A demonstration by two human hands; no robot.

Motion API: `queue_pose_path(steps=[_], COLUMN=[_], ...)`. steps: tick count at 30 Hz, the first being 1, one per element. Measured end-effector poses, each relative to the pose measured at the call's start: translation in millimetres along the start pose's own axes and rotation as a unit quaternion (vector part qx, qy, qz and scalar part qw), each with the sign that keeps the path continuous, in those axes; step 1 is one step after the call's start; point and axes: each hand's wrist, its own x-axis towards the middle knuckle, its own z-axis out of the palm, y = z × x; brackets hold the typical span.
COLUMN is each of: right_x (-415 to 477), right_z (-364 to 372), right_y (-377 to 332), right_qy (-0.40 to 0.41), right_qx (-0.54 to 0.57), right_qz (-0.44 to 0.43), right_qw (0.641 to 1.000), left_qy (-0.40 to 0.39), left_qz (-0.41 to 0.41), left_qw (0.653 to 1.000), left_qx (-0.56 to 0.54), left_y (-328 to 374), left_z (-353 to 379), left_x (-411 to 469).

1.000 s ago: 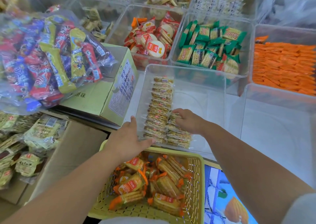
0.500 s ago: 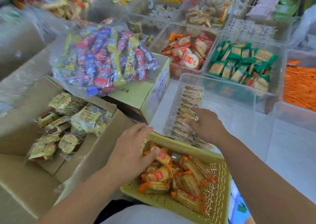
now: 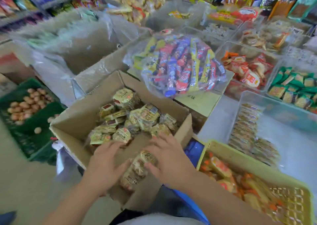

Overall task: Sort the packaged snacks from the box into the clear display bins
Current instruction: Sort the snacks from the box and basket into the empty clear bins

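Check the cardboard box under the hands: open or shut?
Open: the cardboard box has its flaps apart, and snack packets show inside.

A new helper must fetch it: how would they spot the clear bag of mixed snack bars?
Find the open cardboard box of packaged snacks at centre. Behind its far right corner sits a yellow-green carton, and the bag lies on top. Unlike the bins around it, it is one clear sack of long red, blue and yellow wrappers.

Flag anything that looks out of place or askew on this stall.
The big clear plastic bag of red, blue and yellow snack sticks sits loose on top of the closed yellow-green carton, overhanging its edge rather than lying in any bin.
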Motion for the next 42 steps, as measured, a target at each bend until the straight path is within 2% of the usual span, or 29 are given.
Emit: queue_pose_path(steps=[3, 6, 9, 12, 14, 16, 19, 22, 24, 30, 35, 40, 42], right_x=[21, 28, 29, 35, 45, 61, 88, 104, 108, 113, 118, 121, 121], right_z=[22, 32, 30, 25, 25, 33, 58, 89, 107, 133, 128, 114, 113], right_y=[-14, -22, -28, -35, -43, -51, -59, -61, -59, -55, -56, -53, -55], right_qy=[-0.062, -0.058, -0.063, -0.112, -0.146, -0.191, -0.285, -0.408, -0.444, -0.429, -0.413, -0.338, -0.365], right_qx=[-0.074, -0.151, -0.159, -0.188, -0.200, -0.183, -0.088, -0.089, -0.122, -0.182, -0.131, -0.107, -0.115], right_qz=[0.049, 0.096, 0.137, 0.173, 0.184, 0.189, 0.199, 0.210, 0.206, 0.213, 0.264, 0.322, 0.307], right_qw=[0.994, 0.982, 0.976, 0.960, 0.951, 0.946, 0.933, 0.884, 0.864, 0.859, 0.862, 0.878, 0.872], left_qy=[-0.065, -0.091, -0.074, -0.031, -0.011, 0.000, 0.013, 0.020, 0.025, 0.057, 0.050, 0.040, 0.046], left_qz=[0.012, 0.049, 0.116, 0.183, 0.193, 0.194, 0.201, 0.202, 0.203, 0.217, 0.220, 0.221, 0.223], left_qw=[0.997, 0.989, 0.984, 0.978, 0.978, 0.979, 0.979, 0.979, 0.978, 0.974, 0.974, 0.974, 0.973], left_qx=[0.049, 0.102, 0.115, 0.098, 0.080, 0.063, 0.044, 0.031, 0.031, 0.025, 0.019, 0.021, 0.020], left_y=[-50, -90, -118, -126, -127, -131, -133, -132, -132, -133, -134, -135, -134], left_z=[-21, -37, -40, -30, -23, -20, -20, -20, -20, -18, -16, -16, -16], left_x=[17, 37, 51, 54, 54, 54, 54, 54, 55, 55, 55, 55, 56])
